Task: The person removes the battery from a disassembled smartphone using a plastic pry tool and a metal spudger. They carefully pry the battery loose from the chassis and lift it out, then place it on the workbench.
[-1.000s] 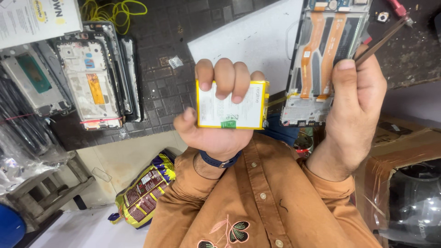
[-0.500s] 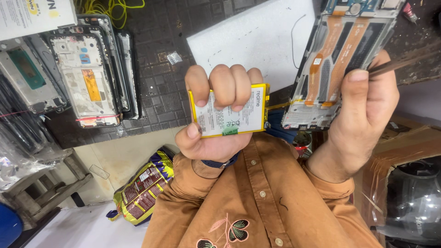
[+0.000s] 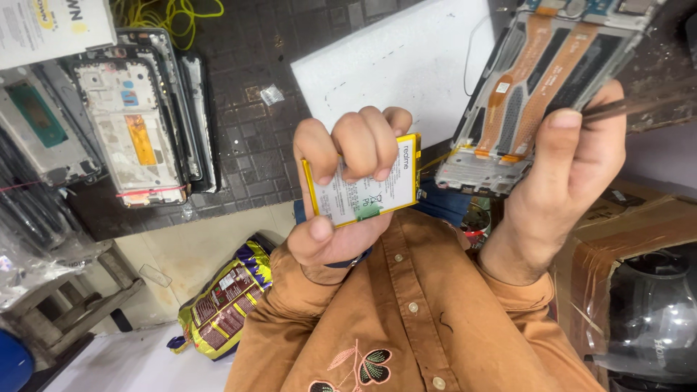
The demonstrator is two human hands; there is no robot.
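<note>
My left hand [image 3: 341,181] is shut around a flat white phone battery [image 3: 367,192] with yellow edges and holds it up over my chest, fingers curled over its top edge and thumb beneath. My right hand [image 3: 573,167] grips a thin metal tool [image 3: 639,105], blurred, pinched under the thumb. Just above and left of that hand lies an opened phone body [image 3: 537,80] with orange flex strips and a bare frame. My orange shirt sleeves fill the bottom of the view.
A white sheet [image 3: 392,65] lies on the dark tiled worktop [image 3: 247,131]. Several stripped phone frames [image 3: 131,131] are stacked at the left. A yellow cable [image 3: 167,11] is at the top. A snack packet [image 3: 225,297] and a cardboard box [image 3: 639,232] sit below.
My left fingers have curled further over the battery, which now tilts. The opened phone and my right hand sit larger and higher in the view; the tool is blurred.
</note>
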